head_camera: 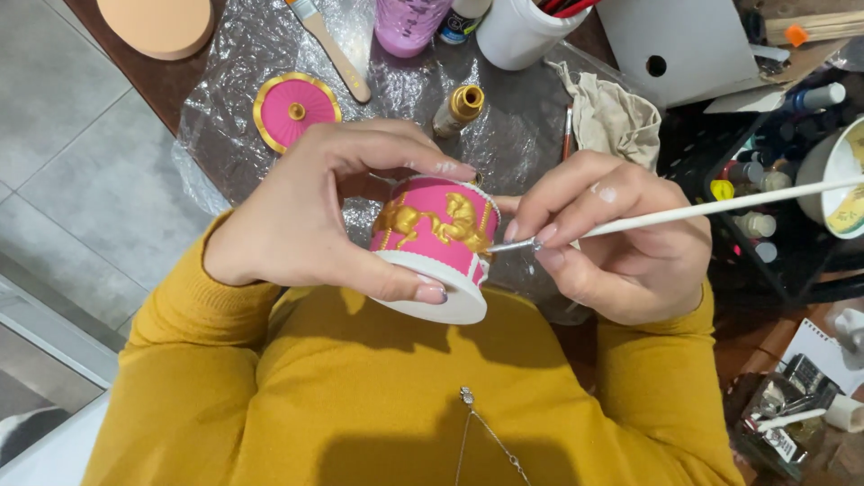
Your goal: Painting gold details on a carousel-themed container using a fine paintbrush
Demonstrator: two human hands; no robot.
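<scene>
Your left hand (306,216) grips the pink round carousel box with golden horses (438,243) at frame centre, your right hand (621,238) pinches the thin white-handled paintbrush (720,207), so the detail painting seems in progress and needs a steady tip.

The carousel box (436,247) sits between both hands; its lid (295,110) lies beyond, on plastic sheet (513,126).

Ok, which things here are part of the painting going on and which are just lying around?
In use:
left hand holding the pink round carousel box with gold horses
right hand holding the thin white-handled paintbrush
small gold paint bottle

Lying about:
pink gold-rimmed lid
flat wooden-handled brush
beige crumpled cloth
white cup
</scene>
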